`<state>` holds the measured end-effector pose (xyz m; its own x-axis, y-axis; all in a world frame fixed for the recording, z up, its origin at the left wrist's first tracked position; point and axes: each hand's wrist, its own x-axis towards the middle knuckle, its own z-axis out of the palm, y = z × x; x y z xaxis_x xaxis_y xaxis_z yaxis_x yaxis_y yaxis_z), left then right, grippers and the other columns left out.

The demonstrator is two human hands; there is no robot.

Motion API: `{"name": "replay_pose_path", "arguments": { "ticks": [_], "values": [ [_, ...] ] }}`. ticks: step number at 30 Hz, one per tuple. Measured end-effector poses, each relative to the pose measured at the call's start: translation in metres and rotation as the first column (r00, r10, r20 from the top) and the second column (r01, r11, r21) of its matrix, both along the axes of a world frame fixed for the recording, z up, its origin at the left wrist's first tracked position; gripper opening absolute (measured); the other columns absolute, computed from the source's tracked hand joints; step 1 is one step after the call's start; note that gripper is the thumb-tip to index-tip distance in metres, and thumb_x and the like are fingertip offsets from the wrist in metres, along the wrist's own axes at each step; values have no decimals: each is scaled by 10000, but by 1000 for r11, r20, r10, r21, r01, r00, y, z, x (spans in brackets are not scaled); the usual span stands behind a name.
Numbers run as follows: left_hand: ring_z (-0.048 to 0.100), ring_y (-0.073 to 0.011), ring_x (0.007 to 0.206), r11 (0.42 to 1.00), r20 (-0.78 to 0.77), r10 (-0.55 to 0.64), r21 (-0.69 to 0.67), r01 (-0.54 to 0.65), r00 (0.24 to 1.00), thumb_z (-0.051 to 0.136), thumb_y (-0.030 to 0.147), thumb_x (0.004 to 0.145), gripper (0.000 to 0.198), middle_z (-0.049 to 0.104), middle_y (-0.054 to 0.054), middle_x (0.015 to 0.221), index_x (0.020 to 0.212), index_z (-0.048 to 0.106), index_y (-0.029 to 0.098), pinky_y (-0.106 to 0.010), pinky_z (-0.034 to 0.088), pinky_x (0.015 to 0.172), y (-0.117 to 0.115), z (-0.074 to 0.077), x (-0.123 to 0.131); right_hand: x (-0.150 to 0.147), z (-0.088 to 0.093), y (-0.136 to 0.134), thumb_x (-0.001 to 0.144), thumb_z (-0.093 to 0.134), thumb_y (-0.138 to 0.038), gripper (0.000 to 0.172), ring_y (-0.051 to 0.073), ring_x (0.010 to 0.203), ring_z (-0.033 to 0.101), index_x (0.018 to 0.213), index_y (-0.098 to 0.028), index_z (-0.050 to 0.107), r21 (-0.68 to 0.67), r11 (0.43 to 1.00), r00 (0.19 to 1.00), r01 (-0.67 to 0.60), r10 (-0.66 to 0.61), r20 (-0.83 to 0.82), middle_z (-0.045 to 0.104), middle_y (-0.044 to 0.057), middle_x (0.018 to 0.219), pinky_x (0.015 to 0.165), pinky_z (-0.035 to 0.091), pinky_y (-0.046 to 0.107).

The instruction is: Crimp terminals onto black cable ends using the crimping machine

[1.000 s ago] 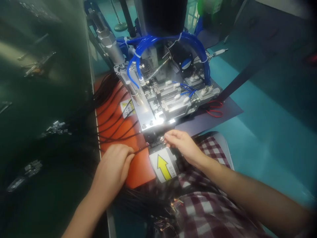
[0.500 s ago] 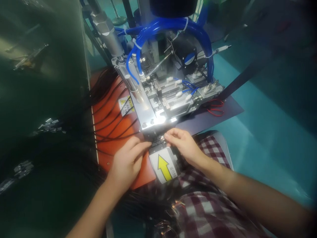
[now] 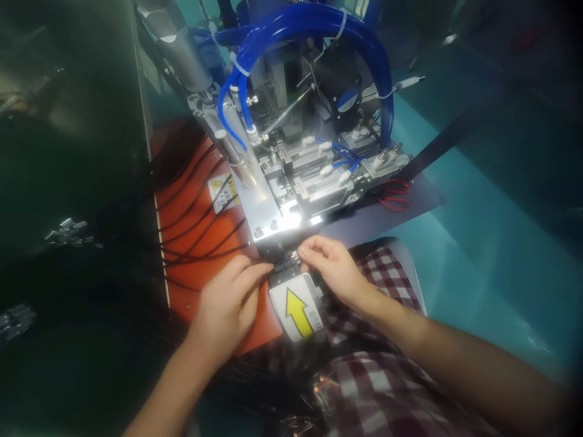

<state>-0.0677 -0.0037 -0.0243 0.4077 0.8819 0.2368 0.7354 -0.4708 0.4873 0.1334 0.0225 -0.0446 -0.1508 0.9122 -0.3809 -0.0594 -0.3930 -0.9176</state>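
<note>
My left hand (image 3: 230, 300) is closed, thumb and forefinger pinched at the left end of a dark slotted fixture (image 3: 285, 267). What it grips, if anything, is hidden; black cables run close beside it. From the other side my right hand (image 3: 330, 264) pinches a small shiny metal piece (image 3: 296, 257) at the fixture's right end. Too little of that piece shows to tell its kind. Just below the fingers sits a block with a white label and a yellow arrow (image 3: 297, 312). Above them is the bright metal plate (image 3: 266, 224) of a machine.
Thick blue air tubes (image 3: 314, 24) arch over the machine's pneumatic cylinders (image 3: 319, 188). Thin black cables (image 3: 195, 227) cross an orange base plate (image 3: 182, 212) with a warning label (image 3: 223, 193). Shiny connector ends (image 3: 73, 232) lie on the dark left surface. Copper-coloured wire ends (image 3: 325, 385) rest near my lap.
The view has shifted slightly, so the machine's left side and base sit further left. Both hands keep their pinches at the fixture, with hardly any movement relative to it.
</note>
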Motion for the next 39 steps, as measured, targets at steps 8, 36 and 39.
{"name": "replay_pose_path", "arguments": {
  "ticks": [8, 36, 39],
  "values": [
    [566, -110, 791, 1000, -3, -1, -17, 1, 1000, 488, 47, 887, 247, 578, -26, 895, 1046, 641, 159, -199, 470, 694, 0, 1, 1, 1, -2, -1, 841, 596, -323, 168, 125, 569, 531, 746, -189, 561, 23, 1000, 1000, -9, 9, 20, 594, -29, 603, 598, 416, 274],
    [598, -131, 885, 994, -91, 106, 27, -104, 990, 571, 154, 892, 102, 612, -18, 961, 969, 623, 198, -227, 477, 822, -19, 7, -68, 3, -6, 4, 802, 617, -329, 194, 122, 594, 481, 693, -187, 543, -17, 999, 996, -45, 44, -76, 581, -38, 587, 652, 373, 290],
    [608, -121, 892, 996, -114, 80, 57, -73, 990, 567, 149, 897, 144, 619, -20, 985, 1014, 640, 193, -202, 477, 840, -25, 3, -73, 2, -7, 4, 794, 621, -339, 193, 118, 584, 465, 700, -187, 547, -20, 999, 997, -42, 40, -70, 580, -38, 589, 638, 361, 287]
  ]
}}
